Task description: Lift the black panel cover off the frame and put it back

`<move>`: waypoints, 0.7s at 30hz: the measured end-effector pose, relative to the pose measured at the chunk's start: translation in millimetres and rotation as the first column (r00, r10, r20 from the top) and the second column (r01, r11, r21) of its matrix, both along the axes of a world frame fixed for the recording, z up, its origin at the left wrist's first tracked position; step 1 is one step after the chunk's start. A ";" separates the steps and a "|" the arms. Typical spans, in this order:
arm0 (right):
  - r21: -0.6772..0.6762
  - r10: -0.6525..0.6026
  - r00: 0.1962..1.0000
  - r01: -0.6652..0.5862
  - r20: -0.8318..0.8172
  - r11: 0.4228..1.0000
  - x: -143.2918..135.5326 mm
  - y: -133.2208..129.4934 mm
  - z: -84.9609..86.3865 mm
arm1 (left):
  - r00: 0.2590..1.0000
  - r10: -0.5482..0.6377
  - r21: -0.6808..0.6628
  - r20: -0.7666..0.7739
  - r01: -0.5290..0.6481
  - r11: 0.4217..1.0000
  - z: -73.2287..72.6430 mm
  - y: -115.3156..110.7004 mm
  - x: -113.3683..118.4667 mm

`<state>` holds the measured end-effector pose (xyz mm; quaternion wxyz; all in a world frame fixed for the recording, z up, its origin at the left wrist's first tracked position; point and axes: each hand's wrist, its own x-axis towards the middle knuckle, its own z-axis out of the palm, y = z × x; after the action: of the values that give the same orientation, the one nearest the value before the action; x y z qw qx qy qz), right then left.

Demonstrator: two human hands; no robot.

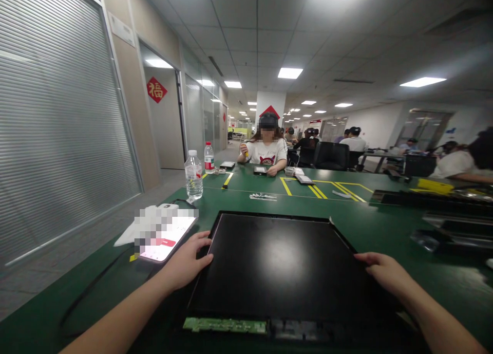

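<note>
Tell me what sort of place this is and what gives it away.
Likely an open-plan office used as a workshop: a green table marked with yellow lines, a black panel with an exposed circuit board, and people seated farther back.

Black panel (277, 272), near edge apparently blurred

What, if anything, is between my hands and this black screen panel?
Nothing visible: your left hand touches the left edge of the black screen panel, and your right hand its right edge. The phone lies off to the left.
</note>
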<state>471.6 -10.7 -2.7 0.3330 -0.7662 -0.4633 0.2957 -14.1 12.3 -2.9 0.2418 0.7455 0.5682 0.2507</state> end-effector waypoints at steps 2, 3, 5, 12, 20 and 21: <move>-0.005 0.011 1.000 -0.011 -0.017 1.000 2.8 1.1 -2.5 | 0.999 0.000 0.023 -0.053 0.001 1.000 0.1 0.9 0.4; -0.002 0.016 1.000 -0.016 -0.010 1.000 3.4 1.5 -3.4 | 0.997 0.000 0.032 -0.080 0.003 0.999 0.2 1.3 0.6; 0.007 0.014 0.999 -0.015 0.033 1.000 3.2 2.2 -4.5 | 0.993 0.003 0.069 -0.122 0.005 0.998 0.1 1.4 0.6; 0.005 -0.012 0.969 0.011 0.245 1.000 0.7 4.1 -6.9 | 0.973 -0.101 0.121 -0.206 0.128 0.984 12.7 -14.4 -4.1; 0.023 -0.004 0.957 -0.003 0.290 1.000 4.3 5.9 -10.6 | 0.886 -0.442 -0.193 -0.140 0.413 0.890 43.0 -35.9 -2.6; 0.027 -0.006 0.954 -0.003 0.300 1.000 4.1 5.9 -10.6 | 0.880 -0.455 -0.199 -0.136 0.426 0.883 43.2 -35.9 -2.7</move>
<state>475.7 -4.8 -13.3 0.2694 -0.7980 -0.5118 0.1694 -16.7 -23.7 40.3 0.3009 0.8525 0.4211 0.0738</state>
